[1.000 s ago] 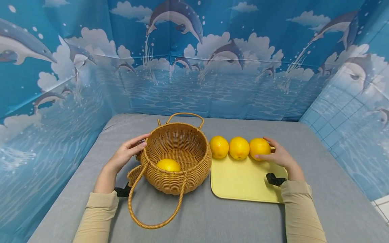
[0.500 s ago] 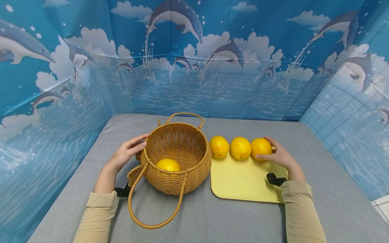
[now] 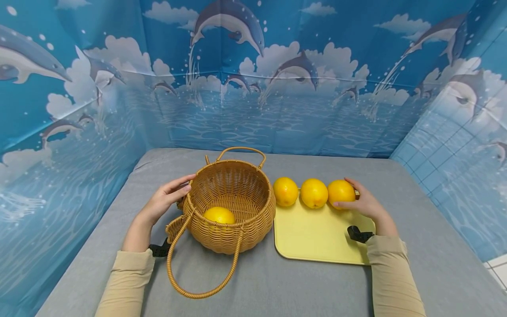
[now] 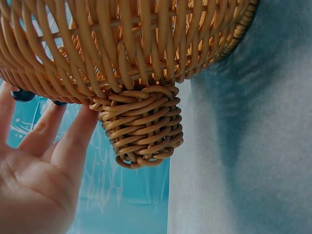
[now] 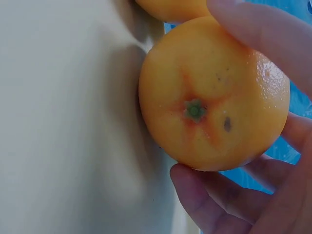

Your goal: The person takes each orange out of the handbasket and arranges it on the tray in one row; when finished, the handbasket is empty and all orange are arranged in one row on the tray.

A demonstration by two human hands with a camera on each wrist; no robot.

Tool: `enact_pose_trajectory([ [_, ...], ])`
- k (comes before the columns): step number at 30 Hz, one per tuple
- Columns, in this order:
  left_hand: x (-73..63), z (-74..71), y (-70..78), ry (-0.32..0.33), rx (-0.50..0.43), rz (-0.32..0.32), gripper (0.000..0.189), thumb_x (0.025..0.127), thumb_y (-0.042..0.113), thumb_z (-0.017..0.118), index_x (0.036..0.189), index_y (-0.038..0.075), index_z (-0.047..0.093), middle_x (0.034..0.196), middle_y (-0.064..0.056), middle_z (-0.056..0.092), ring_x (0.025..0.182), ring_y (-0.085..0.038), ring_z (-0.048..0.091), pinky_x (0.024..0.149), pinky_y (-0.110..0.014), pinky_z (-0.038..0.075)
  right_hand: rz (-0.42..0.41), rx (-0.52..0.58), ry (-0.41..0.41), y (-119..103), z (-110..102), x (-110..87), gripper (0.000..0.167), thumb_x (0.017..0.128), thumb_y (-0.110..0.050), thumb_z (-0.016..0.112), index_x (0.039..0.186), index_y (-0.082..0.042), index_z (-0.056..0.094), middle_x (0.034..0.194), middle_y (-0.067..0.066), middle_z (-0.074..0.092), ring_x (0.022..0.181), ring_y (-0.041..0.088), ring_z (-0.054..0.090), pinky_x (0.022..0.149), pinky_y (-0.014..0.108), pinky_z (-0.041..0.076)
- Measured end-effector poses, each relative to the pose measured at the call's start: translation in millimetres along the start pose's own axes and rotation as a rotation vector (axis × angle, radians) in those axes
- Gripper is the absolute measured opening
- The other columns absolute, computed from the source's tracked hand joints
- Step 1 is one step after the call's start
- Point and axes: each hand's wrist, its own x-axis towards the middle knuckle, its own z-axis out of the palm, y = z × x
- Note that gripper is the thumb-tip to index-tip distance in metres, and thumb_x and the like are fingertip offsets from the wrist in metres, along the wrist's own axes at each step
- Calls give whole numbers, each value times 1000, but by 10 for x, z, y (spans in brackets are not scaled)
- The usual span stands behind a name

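Note:
My left hand [image 3: 168,197] rests its fairly straight fingers against the left side of a round wicker basket [image 3: 255,226], near the rim. In the left wrist view those fingers touch the weave of the basket [image 4: 131,44] beside a small woven side piece [image 4: 144,129]. One orange [image 3: 219,215] lies inside the basket. My right hand [image 3: 366,203] holds the rightmost orange [image 3: 341,193] at the back of a yellow tray [image 3: 317,237]. The right wrist view has thumb and fingers curled round this orange [image 5: 214,97], its green stem end showing.
Two more oranges, a left one [image 3: 285,192] and a middle one [image 3: 314,193], stand in line along the tray's back edge. The basket's front handle [image 3: 202,294] flops onto the grey cloth [image 3: 285,290]. A dolphin-print curtain [image 3: 253,110] encloses the table.
The right hand and its orange have shifted slightly to the right. The middle orange also moved a little right, widening its gap from the left one. The left hand and basket stay put.

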Motion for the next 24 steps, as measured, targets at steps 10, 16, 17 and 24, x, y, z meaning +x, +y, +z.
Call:
enact_pose_trajectory([
  [10,-5,-2,10,0,-1,-3,49,98,28,53,142,9,43,148,-10,34,133,-31,31,104,-53,28,1,5,6,-17,15,15,99,80,-35,75,151,-5,12,140,33,24,116,47,36,89,58,38],
  [16,-9,1,16,2,-1,1,49,97,28,53,142,9,43,148,-10,34,133,-32,30,104,-54,27,1,-2,2,-24,17,10,102,81,-36,74,151,-6,7,142,35,19,119,49,34,92,61,36],
  [17,-10,1,16,2,-2,2,49,97,28,53,142,9,43,148,-10,34,133,-32,30,104,-54,27,1,-3,1,-24,16,8,102,81,-36,74,151,-6,7,142,35,18,120,49,34,92,61,35],
  [24,-8,3,12,3,-2,5,49,97,27,53,142,9,43,148,-11,34,133,-31,31,104,-53,28,6,14,-7,-35,8,-12,101,81,-35,74,151,-6,6,142,36,17,120,50,32,93,62,34],
])
